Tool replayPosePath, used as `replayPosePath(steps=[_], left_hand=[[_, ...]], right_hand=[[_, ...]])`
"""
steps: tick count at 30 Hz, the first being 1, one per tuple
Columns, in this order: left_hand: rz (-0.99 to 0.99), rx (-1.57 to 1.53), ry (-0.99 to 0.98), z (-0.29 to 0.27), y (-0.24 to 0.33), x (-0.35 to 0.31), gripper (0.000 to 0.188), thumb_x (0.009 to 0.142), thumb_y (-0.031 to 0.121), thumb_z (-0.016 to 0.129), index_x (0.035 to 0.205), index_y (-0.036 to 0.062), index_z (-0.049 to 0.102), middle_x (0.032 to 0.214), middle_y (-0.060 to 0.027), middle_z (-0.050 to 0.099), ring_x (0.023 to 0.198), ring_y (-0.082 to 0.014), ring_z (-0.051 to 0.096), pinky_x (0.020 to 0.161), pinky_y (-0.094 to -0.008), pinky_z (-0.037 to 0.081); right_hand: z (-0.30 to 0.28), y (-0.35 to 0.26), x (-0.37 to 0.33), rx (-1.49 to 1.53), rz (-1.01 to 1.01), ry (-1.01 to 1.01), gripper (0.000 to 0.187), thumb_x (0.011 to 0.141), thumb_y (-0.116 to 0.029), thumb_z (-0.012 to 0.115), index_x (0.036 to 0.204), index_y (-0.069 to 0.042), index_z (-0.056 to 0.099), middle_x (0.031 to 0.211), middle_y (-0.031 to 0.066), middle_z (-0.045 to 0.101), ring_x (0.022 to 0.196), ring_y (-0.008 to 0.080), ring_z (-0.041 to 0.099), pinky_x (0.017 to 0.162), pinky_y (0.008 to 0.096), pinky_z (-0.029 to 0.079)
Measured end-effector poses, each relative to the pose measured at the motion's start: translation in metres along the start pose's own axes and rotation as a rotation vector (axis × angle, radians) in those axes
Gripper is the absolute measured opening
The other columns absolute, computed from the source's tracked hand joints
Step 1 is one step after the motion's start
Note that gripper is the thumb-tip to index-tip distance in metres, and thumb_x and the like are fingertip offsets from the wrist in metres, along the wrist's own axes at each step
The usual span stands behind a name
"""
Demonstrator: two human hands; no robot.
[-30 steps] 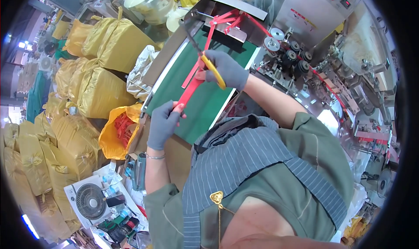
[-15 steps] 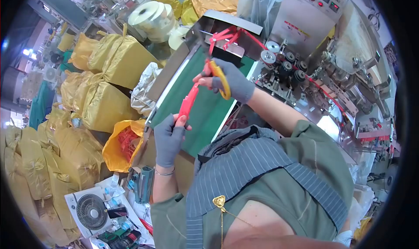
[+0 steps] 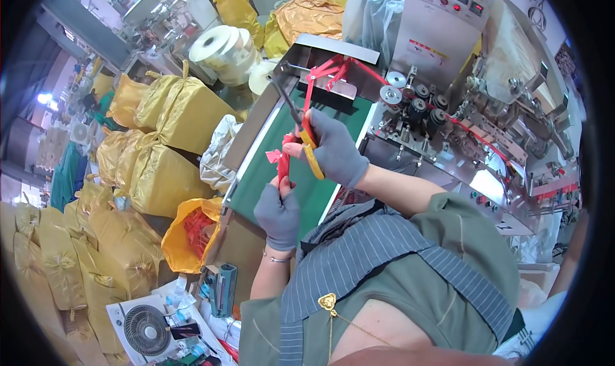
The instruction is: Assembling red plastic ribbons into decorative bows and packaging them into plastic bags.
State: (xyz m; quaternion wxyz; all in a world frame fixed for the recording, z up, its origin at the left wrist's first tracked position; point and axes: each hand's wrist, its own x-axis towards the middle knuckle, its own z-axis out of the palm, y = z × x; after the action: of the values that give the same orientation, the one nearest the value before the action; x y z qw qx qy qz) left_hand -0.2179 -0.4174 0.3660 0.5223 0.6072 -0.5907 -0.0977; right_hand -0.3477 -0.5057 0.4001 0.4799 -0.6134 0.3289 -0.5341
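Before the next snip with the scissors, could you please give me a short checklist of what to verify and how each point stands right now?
1. Right hand has a firm hold on the scissors: ok, gloved fingers are through the yellow handles.
2. Left hand holds the red strip: ok, pinched just below the scissors.
3. Left fingers are clear of the blades: cannot tell, hand and scissors sit very close.
4. Strip lies between the blades: cannot tell, the right hand hides the spot.
5. Work is over the green belt: ok.
6. Strip still runs up to the machine: ok, red strip leads up from the scissors.
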Motion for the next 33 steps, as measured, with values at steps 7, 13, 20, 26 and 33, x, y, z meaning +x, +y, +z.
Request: replayPosePath(steps=[7,13,20,26,33], left_hand=[[-0.044,-0.069,0.017,0.005,-0.003,-0.004,0.015,0.090,0.014,0.057,0.091,0.0013,0.065,0.065,-0.0081,0.062,0.055,-0.0158,0.059,0.052,-0.0284,0.045],[-0.146,-0.168,0.005,0.009,0.006,-0.003,0.017,0.092,0.015,0.056,0.090,0.0013,0.065,0.065,-0.0065,0.062,0.052,-0.0116,0.055,0.051,-0.0264,0.043],[-0.174,-0.341,0.003,0.005,-0.006,-0.003,0.018,0.092,0.013,0.053,0.093,0.0002,0.065,0.065,-0.0050,0.062,0.050,-0.0074,0.052,0.047,-0.0222,0.041],[-0.240,-0.425,-0.142,0.009,0.006,0.004,0.020,0.093,0.015,0.052,0.097,-0.0013,0.063,0.067,-0.0046,0.063,0.049,-0.0057,0.051,0.047,-0.0202,0.040],[-0.343,-0.320,-0.255,-0.001,-0.002,0.000,0.022,0.094,0.021,0.052,0.091,0.0010,0.061,0.070,-0.0021,0.059,0.056,-0.0062,0.053,0.045,-0.0190,0.040]], right_hand=[[0.000,-0.012,-0.007,-0.198,-0.154,0.066,0.029,0.075,-0.001,0.072,0.087,-0.002,0.046,0.076,0.0046,0.052,0.070,0.0095,0.049,0.064,0.0249,0.045],[-0.008,-0.006,-0.009,-0.334,-0.456,-0.015,0.033,0.063,0.009,0.066,0.088,-0.002,0.047,0.077,0.0120,0.055,0.064,0.0276,0.058,0.057,0.0289,0.048],[-0.014,-0.005,-0.008,-0.271,-0.442,-0.382,0.031,0.065,0.005,0.072,0.084,-0.003,0.049,0.077,0.0072,0.056,0.063,0.0196,0.057,0.058,0.0288,0.047],[-0.029,-0.022,0.016,0.070,0.070,-0.055,0.027,0.075,-0.010,0.073,0.086,-0.004,0.050,0.081,0.0026,0.060,0.071,0.0107,0.055,0.063,0.0247,0.046],[-0.063,-0.049,0.054,-0.426,-0.232,0.116,0.023,0.073,-0.014,0.066,0.090,-0.003,0.054,0.074,0.0154,0.058,0.071,0.0305,0.060,0.065,0.0368,0.046]])
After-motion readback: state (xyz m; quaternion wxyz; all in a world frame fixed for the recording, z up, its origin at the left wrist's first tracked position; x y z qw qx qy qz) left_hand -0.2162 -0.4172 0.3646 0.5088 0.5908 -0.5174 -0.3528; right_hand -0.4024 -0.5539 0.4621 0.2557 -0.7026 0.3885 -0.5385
